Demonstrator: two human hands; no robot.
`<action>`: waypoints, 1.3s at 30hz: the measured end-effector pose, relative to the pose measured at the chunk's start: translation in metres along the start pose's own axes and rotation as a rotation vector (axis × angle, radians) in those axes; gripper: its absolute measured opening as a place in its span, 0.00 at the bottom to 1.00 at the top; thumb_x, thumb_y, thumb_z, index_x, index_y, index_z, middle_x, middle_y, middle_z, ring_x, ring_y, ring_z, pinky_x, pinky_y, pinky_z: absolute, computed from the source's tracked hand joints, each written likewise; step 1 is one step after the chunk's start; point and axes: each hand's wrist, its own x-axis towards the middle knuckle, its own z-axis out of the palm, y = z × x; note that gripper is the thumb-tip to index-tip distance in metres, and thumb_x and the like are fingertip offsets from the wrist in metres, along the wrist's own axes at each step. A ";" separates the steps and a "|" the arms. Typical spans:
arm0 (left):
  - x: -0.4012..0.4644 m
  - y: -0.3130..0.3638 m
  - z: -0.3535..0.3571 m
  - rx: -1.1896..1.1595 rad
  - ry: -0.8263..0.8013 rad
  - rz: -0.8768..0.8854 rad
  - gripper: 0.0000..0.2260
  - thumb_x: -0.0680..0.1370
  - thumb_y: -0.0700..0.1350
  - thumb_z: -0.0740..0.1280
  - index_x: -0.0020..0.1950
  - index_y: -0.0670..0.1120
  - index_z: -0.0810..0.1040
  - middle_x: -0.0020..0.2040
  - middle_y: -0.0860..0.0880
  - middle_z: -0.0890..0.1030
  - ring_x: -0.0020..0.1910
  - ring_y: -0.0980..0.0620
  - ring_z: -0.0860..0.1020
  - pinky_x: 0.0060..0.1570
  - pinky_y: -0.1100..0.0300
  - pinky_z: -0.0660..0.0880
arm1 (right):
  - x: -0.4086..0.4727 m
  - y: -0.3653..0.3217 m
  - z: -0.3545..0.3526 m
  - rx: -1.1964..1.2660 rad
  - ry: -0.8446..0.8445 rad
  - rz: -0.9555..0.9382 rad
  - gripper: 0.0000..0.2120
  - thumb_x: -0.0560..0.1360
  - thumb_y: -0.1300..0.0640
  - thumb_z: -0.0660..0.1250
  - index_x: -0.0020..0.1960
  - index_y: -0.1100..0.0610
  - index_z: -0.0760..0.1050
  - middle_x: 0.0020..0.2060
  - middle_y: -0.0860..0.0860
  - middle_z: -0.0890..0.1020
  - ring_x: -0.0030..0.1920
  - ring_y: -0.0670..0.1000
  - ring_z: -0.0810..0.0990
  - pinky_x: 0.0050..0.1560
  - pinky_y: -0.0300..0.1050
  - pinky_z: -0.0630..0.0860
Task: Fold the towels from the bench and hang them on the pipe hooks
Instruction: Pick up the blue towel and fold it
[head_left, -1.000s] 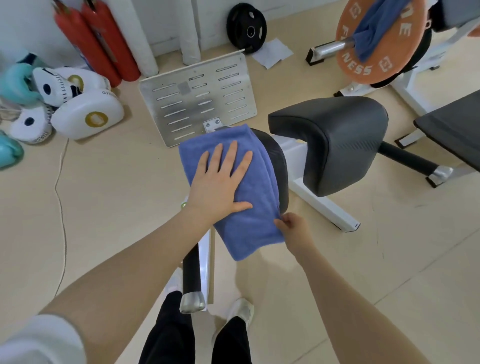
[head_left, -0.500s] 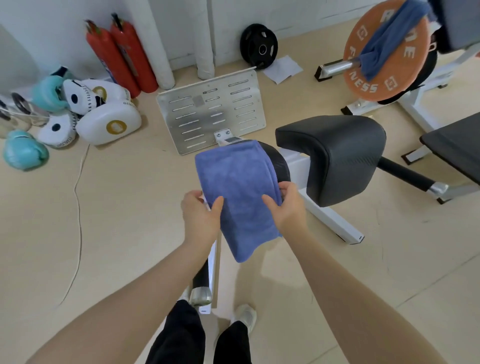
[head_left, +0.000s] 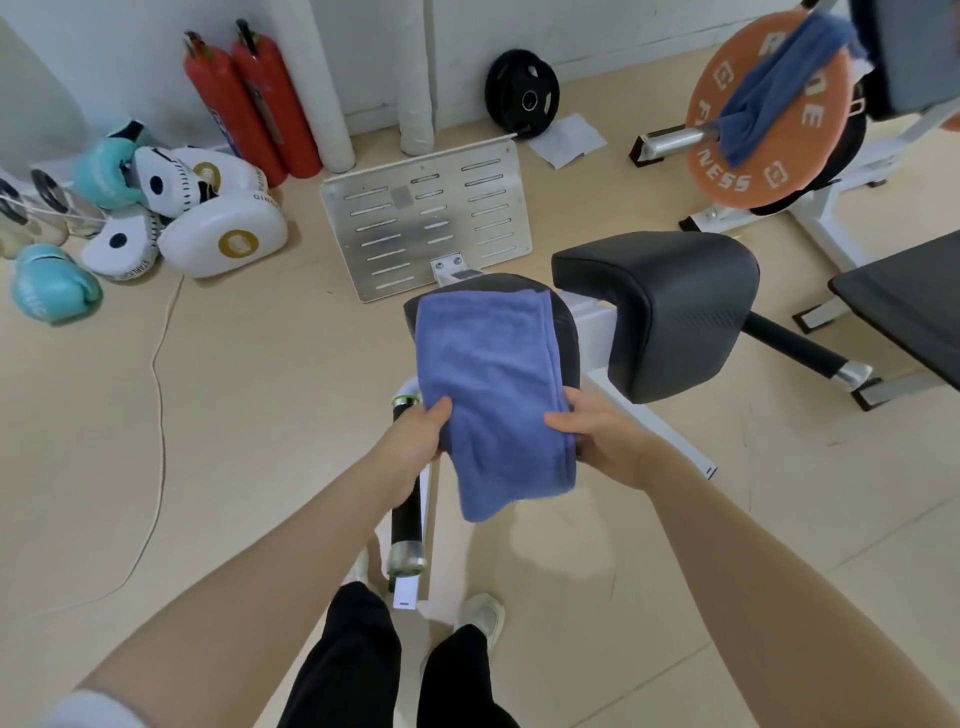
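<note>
we see a bright, evenly lit room with soft, diffuse light. a faint shadow falls on the floor below the towel. the dark seat pad carries a dull sheen. the wide lens bows straight lines near the edges and stretches the forearms. the centre is sharp, the corners slightly smeared.

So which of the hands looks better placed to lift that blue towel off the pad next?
Probably the right hand: its thumb lies on top of the blue towel with the fingers wrapped around the edge. The left hand only pinches the opposite edge, so it looks more like a helper.
</note>
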 end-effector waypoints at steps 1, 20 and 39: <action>-0.003 0.005 -0.003 -0.045 -0.003 0.009 0.18 0.81 0.52 0.55 0.67 0.45 0.71 0.61 0.47 0.78 0.58 0.48 0.77 0.57 0.56 0.73 | -0.006 -0.002 0.001 -0.043 -0.054 -0.006 0.28 0.66 0.54 0.69 0.66 0.52 0.68 0.61 0.48 0.79 0.60 0.52 0.79 0.57 0.48 0.76; -0.093 0.142 -0.109 0.138 -0.416 0.616 0.22 0.65 0.26 0.58 0.18 0.48 0.74 0.53 0.52 0.78 0.52 0.49 0.78 0.46 0.61 0.75 | -0.072 -0.150 0.095 -0.247 0.093 -0.453 0.29 0.64 0.82 0.49 0.22 0.54 0.74 0.35 0.48 0.78 0.40 0.45 0.78 0.43 0.37 0.74; -0.051 0.208 -0.362 0.084 -0.244 0.300 0.07 0.77 0.50 0.63 0.46 0.48 0.76 0.42 0.51 0.80 0.44 0.49 0.78 0.45 0.55 0.72 | 0.099 -0.240 0.323 0.294 0.159 -0.499 0.11 0.77 0.66 0.56 0.40 0.56 0.72 0.33 0.49 0.77 0.34 0.48 0.75 0.37 0.41 0.71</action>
